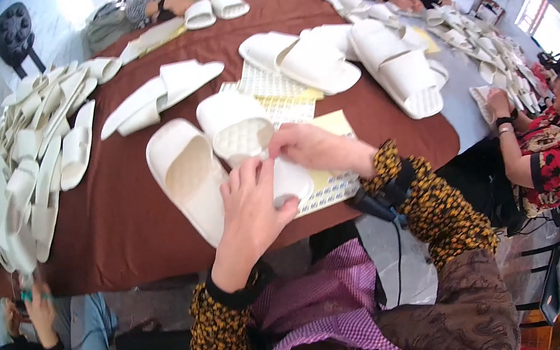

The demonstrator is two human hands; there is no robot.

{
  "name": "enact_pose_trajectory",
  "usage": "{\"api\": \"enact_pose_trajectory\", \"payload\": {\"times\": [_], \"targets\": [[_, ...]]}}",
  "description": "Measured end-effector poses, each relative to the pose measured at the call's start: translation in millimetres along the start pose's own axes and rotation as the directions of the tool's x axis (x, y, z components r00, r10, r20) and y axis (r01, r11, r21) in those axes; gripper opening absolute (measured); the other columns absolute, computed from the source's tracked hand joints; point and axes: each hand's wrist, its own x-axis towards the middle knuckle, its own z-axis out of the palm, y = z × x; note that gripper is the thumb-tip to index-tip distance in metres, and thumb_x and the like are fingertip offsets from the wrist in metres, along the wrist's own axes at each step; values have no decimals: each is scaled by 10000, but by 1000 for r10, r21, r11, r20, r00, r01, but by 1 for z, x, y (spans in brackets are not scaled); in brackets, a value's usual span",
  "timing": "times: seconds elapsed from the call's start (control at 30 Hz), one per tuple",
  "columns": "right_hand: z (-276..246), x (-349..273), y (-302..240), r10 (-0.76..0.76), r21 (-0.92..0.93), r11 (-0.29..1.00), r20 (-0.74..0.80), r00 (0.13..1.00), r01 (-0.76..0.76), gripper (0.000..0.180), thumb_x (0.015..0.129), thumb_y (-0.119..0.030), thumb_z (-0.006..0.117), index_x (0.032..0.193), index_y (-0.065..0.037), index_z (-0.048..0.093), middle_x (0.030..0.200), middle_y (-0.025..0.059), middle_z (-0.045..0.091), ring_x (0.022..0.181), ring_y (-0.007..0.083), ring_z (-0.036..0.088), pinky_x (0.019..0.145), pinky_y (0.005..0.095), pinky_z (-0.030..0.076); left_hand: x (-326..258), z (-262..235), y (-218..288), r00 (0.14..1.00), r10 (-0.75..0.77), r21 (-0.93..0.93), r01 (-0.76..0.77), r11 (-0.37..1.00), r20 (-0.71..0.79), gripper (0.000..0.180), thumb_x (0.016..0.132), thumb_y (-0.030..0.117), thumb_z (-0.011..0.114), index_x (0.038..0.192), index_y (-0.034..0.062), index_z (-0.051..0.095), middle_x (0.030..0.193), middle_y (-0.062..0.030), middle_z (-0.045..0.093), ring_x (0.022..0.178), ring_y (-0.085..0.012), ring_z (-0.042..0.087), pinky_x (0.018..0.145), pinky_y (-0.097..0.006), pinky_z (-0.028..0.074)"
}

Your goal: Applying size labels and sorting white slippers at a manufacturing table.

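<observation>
A pair of white slide slippers lies before me on the brown cloth, the left slipper (pixel 182 164) flat beside the right slipper (pixel 235 120). My left hand (pixel 250 205) holds the right slipper near its heel, its fingers across the footbed and its thumb along the edge. At the opening under the strap, the fingertips of my right hand (pixel 315 146) are pinched together. Whatever they hold is too small to make out. A sheet of printed stickers (pixel 326 190) lies partly beneath the right slipper and my right wrist.
A big heap of white slippers (pixel 36 139) covers the table's left side. More slippers (pixel 299 60) and sticker sheets lie farther back on the brown cloth (pixel 129 234). Co-workers sit around the tables; one person's arm (pixel 44 319) reaches in at lower left.
</observation>
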Motion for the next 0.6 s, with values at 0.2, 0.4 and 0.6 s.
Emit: {"api": "enact_pose_trajectory", "payload": {"times": [0.2, 0.4, 0.6], "targets": [[0, -4, -5, 25, 2, 1000, 4, 1000, -25, 126, 857, -26, 536, 919, -37, 646, 925, 140, 597, 884, 290, 591, 797, 343, 473, -1, -2, -2, 999, 43, 3, -43, 999, -13, 601, 675, 229, 719, 1204, 5, 542, 1128, -134, 493, 1043, -313, 462, 911, -420, 357], [-2, -7, -11, 54, 14, 998, 0, 999, -54, 128, 857, -29, 542, 925, -25, 649, 925, 146, 603, 875, 290, 590, 791, 348, 465, -2, 0, -1, 998, 66, -5, -66, 998, -11, 556, 675, 236, 718, 1162, 6, 581, 1118, -127, 496, 1043, -307, 459, 913, -421, 350], [-1, -5, -11, 26, -12, 1000, 0, 1000, -26, 131, 846, -32, 549, 926, -21, 652, 924, 158, 609, 880, 304, 597, 793, 356, 470, -3, 3, -6, 998, 71, 30, -70, 997, -3, 548, 673, 266, 716, 1143, 10, 599, 1132, -124, 502, 1066, -300, 458, 912, -428, 346]]}}
